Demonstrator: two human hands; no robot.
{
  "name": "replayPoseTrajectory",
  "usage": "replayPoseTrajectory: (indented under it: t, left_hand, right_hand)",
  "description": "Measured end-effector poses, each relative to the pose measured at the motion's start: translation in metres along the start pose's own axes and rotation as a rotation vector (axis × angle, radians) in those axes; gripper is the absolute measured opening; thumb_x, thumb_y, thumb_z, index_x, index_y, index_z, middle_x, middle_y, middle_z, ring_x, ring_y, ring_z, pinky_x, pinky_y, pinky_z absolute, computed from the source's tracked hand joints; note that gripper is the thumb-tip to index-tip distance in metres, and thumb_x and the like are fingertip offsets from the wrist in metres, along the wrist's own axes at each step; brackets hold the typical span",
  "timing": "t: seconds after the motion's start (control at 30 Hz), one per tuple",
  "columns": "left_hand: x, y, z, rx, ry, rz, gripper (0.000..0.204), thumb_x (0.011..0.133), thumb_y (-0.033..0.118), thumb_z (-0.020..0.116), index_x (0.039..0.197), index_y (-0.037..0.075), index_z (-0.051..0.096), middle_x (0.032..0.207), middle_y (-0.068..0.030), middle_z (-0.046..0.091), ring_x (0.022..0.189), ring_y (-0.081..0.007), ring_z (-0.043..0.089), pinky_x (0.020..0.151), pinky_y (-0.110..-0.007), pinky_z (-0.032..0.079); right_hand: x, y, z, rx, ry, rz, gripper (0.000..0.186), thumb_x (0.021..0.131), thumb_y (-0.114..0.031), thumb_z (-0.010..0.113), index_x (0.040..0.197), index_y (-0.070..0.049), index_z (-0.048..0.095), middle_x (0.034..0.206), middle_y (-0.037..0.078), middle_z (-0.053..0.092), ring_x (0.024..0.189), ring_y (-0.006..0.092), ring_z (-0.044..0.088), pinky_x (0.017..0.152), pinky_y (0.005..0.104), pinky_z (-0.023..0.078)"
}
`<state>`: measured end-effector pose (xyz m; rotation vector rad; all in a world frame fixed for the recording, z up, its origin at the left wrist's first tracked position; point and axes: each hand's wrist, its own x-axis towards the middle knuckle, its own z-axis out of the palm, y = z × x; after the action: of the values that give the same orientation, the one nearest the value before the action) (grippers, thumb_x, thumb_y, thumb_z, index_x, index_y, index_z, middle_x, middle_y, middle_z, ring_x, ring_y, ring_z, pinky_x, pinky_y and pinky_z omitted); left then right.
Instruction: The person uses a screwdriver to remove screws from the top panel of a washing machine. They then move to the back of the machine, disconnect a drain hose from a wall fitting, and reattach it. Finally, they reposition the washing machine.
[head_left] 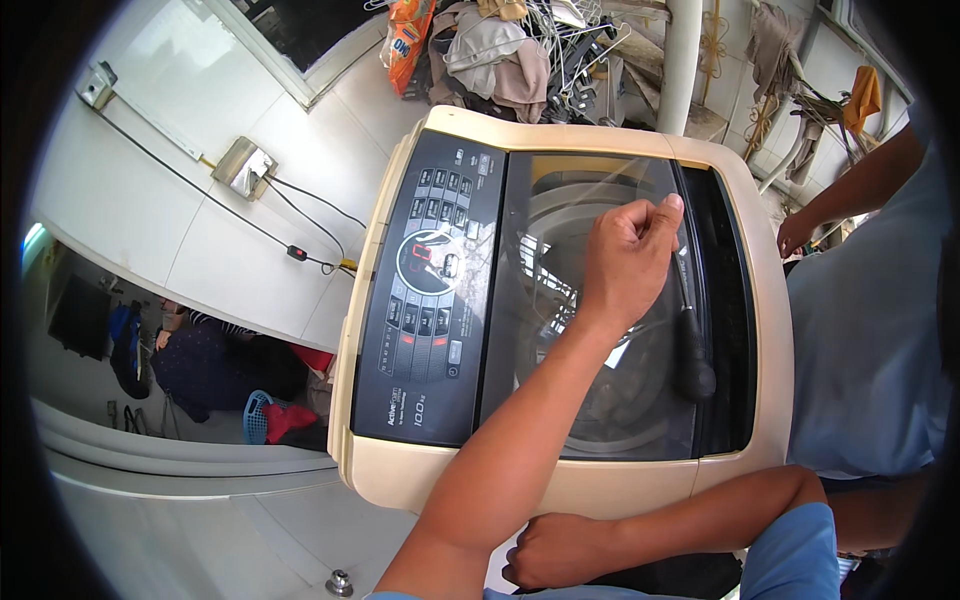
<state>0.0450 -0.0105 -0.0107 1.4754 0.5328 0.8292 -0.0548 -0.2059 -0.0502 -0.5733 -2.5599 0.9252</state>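
My left hand [632, 255] is over the dark glass lid [545, 400] of a beige top-loading washing machine [768, 360]. Its fingers are curled in and the thumb presses against them; anything inside the grip is hidden. Right beside it a screwdriver [692, 360] with a black handle lies along the lid's right part, its thin shaft running up toward my hand. My right hand [560, 550] is closed in a fist low in the picture, in front of the machine's near edge. Its palm faces away, so I cannot see whether it holds anything.
The lit control panel [430, 290] is left of the lid. On the tiled wall, cables run from a socket box [243, 168]. Clothes [495, 60] and hangers are heaped behind the machine. Another person in a blue shirt [865, 340] stands close on the right, an arm hanging down.
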Motion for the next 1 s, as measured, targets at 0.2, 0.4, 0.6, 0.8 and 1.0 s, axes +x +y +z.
replayPoseTrajectory:
  t: [0.2,0.4,0.6,0.8,1.0]
  left_hand:
    - [0.004,0.000,0.002,0.077,0.031,0.025,0.054,0.101,0.034,0.063,0.061,-0.001,0.054,0.051,-0.0039,0.047,0.051,-0.0128,0.039,0.051,-0.036,0.035]
    - [0.006,-0.003,-0.004,0.134,0.031,0.090,0.052,0.101,0.039,0.061,0.063,0.004,0.057,0.054,0.0024,0.047,0.053,-0.0064,0.040,0.051,-0.029,0.033]
    - [0.008,-0.007,-0.002,0.162,0.051,0.148,0.051,0.101,0.036,0.061,0.063,0.002,0.058,0.053,-0.0012,0.050,0.052,-0.0091,0.044,0.052,-0.031,0.036]
    - [0.007,-0.005,0.001,0.164,0.082,0.159,0.053,0.101,0.038,0.060,0.065,-0.001,0.057,0.054,-0.0068,0.053,0.051,-0.0149,0.048,0.054,-0.036,0.040]
    - [0.008,-0.005,0.004,0.186,0.120,0.194,0.050,0.099,0.036,0.061,0.066,-0.002,0.059,0.056,-0.0135,0.056,0.051,-0.0239,0.053,0.054,-0.040,0.042]
  right_hand:
    - [-0.001,0.005,0.006,-0.042,-0.039,0.002,0.014,0.088,-0.016,0.059,0.081,-0.004,0.061,0.071,0.009,0.064,0.070,0.0287,0.069,0.066,0.0412,0.056]
    - [0.004,0.004,-0.008,-0.069,-0.070,-0.023,0.014,0.088,-0.016,0.059,0.080,-0.005,0.060,0.069,0.008,0.063,0.067,0.0283,0.068,0.067,0.0405,0.056]
    - [0.004,0.002,-0.015,-0.017,-0.089,0.021,0.018,0.090,-0.021,0.059,0.082,-0.006,0.062,0.066,0.008,0.061,0.068,0.0280,0.067,0.069,0.0396,0.055]
    - [0.004,0.005,-0.016,0.012,-0.095,-0.004,0.014,0.088,-0.019,0.059,0.087,-0.007,0.066,0.075,0.009,0.064,0.077,0.0274,0.067,0.075,0.0396,0.055]
    - [0.005,0.004,-0.019,-0.037,-0.108,-0.029,0.023,0.084,-0.016,0.059,0.103,-0.008,0.069,0.091,0.007,0.068,0.091,0.0263,0.068,0.087,0.0381,0.053]
